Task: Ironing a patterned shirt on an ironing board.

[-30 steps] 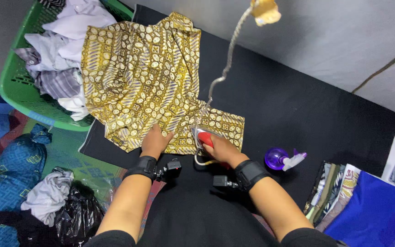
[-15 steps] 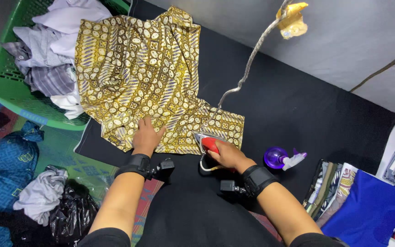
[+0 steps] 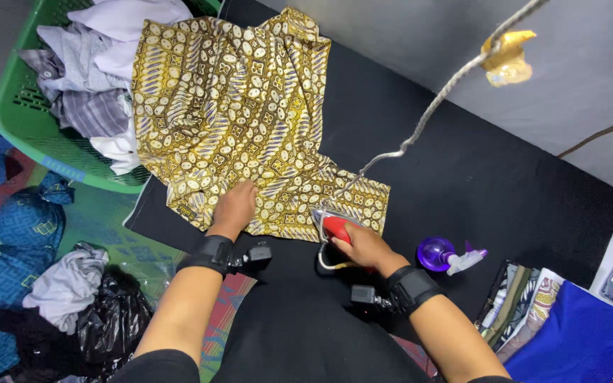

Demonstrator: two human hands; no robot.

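A yellow patterned batik shirt [image 3: 243, 120] lies spread on a black ironing surface [image 3: 462, 191]. My left hand [image 3: 234, 207] presses flat on the shirt's lower edge. My right hand [image 3: 363, 247] grips the red handle of an iron [image 3: 331, 225], which rests on the shirt's sleeve. The iron's braided cord [image 3: 434, 106] rises to the upper right. Both wrists wear black bands with small devices.
A green laundry basket [image 3: 30, 142] with several garments sits at the upper left. A purple spray bottle [image 3: 441, 254] lies right of the iron. Folded clothes [image 3: 555, 319] are stacked at the lower right. Blue cloth, a grey garment and a black bag [image 3: 108, 319] lie on the floor at left.
The view has shifted slightly. My left hand slid a little along the shirt's lower edge, and the iron stays on the sleeve under my right hand.
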